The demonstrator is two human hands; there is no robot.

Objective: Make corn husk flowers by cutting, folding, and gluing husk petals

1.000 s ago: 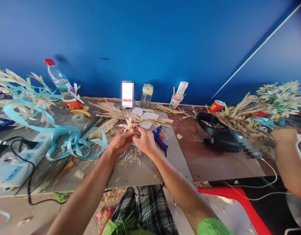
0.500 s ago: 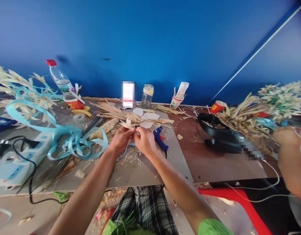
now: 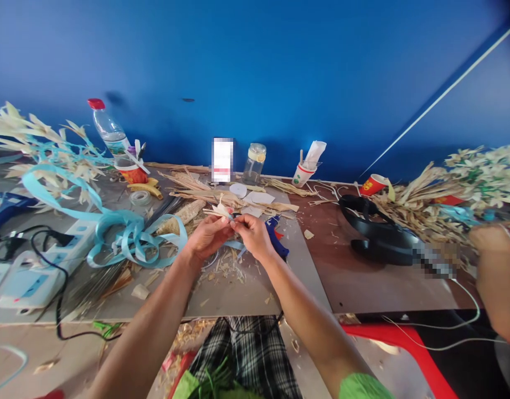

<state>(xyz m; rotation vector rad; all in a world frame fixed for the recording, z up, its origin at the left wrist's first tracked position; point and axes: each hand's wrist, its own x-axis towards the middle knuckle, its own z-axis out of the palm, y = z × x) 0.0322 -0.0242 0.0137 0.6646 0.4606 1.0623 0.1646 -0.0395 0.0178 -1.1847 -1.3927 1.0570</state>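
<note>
A pale dried-husk flower (image 3: 220,207) is pinched in the fingertips of my left hand (image 3: 205,235), its petals pointing up and away to the left. Right beside it, my right hand (image 3: 252,235) is closed at the flower's base on a bit of light blue ribbon; a small dark piece shows by the fingertips. A strip of blue ribbon (image 3: 237,245) hangs below the hands. The blue glue gun (image 3: 278,239) lies just right of my right hand, and loops of light blue ribbon (image 3: 132,238) lie to the left.
Left are a white power strip (image 3: 34,285), thin wires (image 3: 92,288) and a tilted bottle (image 3: 109,130). Behind stand a phone (image 3: 223,160), a jar (image 3: 255,163) and a paper cup (image 3: 302,176). Right are a black headset (image 3: 375,235) and another person's arm (image 3: 498,277).
My view has shifted slightly left, so things appear a little further right. The fingers of my right hand have turned slightly at the flower's base, where light blue ribbon now shows.
</note>
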